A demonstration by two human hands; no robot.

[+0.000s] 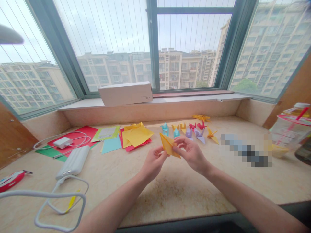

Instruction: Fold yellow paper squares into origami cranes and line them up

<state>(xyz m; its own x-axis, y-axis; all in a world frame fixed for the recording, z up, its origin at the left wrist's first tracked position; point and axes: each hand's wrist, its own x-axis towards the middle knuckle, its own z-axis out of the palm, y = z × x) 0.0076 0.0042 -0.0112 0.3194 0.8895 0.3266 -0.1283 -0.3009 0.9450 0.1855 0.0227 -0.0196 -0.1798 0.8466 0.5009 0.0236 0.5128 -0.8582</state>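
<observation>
A folded yellow paper piece [168,144] hangs above the stone sill between both my hands. My left hand [153,161] pinches its lower left edge with the fingers curled. My right hand [191,152] grips its right side between thumb and fingertips. Just behind the hands stands a row of several small folded paper cranes [191,130] in blue, yellow, red and purple. A loose stack of yellow and red paper sheets [136,136] lies to the left of them.
A white power bank [74,161] with looping white cable [60,197] lies at the left, near a charger [62,141] on red and green sheets. A white box [125,93] sits on the window ledge. A plastic jug [290,129] stands at the right.
</observation>
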